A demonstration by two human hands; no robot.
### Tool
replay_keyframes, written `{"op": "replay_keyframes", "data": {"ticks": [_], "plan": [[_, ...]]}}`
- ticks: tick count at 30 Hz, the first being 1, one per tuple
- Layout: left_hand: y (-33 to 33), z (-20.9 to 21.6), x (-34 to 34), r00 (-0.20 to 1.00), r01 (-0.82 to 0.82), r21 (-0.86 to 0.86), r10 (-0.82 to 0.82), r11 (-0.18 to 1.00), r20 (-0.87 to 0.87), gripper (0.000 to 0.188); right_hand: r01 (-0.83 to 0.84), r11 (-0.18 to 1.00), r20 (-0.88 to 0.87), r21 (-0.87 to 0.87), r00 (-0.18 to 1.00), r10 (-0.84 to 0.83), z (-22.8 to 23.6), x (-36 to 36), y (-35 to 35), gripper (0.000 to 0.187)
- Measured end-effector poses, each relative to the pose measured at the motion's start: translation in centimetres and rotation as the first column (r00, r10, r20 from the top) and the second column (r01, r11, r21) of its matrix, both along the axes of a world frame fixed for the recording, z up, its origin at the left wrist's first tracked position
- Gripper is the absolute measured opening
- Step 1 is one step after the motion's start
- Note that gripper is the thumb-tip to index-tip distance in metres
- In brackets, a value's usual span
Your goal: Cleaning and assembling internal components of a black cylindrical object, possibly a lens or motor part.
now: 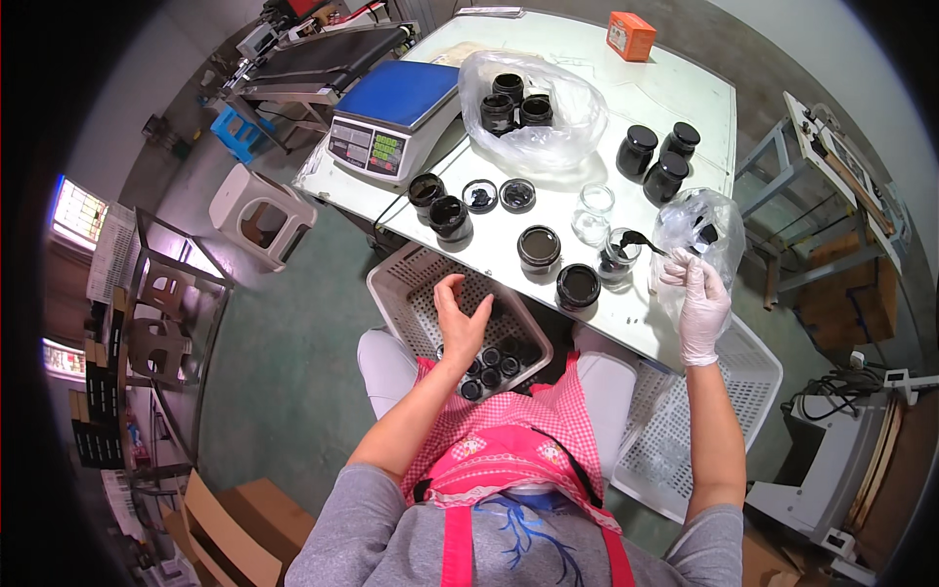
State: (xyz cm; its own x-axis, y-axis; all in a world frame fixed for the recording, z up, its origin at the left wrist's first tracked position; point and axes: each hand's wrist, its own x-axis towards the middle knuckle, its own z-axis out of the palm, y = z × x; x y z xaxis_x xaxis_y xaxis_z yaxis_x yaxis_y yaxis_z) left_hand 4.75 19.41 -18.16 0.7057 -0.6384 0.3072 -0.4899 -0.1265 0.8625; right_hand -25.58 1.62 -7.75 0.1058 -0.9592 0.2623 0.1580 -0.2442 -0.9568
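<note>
In a thin white glove, my right hand (696, 293) pinches the end of a small black spoon (641, 241). The spoon's dark-coated end is over a clear glass jar (618, 266) with black paste in it. Bare and holding nothing, my left hand (460, 321) has its fingers apart over a light plastic basket (386, 279) in front of the table. Several small black-lidded jars (491, 377) lie in that basket. Two filled jars, one (539, 248) and another (578, 287), stand along the near table edge. Behind the spooned jar is a clear glass jar (593, 210).
On the white table (675, 88) are a blue-topped scale (401, 103), a clear plastic bag (577, 127) with black jars, lidded jars (638, 147), open black jars (450, 217), stained lids (517, 195) and an orange box (630, 37). A crumpled bag (719, 210) lies beside my right hand.
</note>
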Motion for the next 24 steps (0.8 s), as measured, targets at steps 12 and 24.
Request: {"op": "replay_keyframes", "data": {"ticks": [12, 24], "plan": [[1.7, -0.1, -1.6, 0.996, 0.09, 0.059, -0.089, 0.994, -0.019, 0.057, 0.013, 1.0, -0.065, -0.01, 0.998, -0.014, -0.4, -0.4, -0.2, 0.021], [2.8, -1.0, -2.1, 0.99, 0.133, 0.06, -0.13, 0.989, -0.053, 0.055, 0.026, 0.997, -0.106, -0.071, 0.994, -0.034, -0.9, -0.4, -0.4, 0.029]]}}
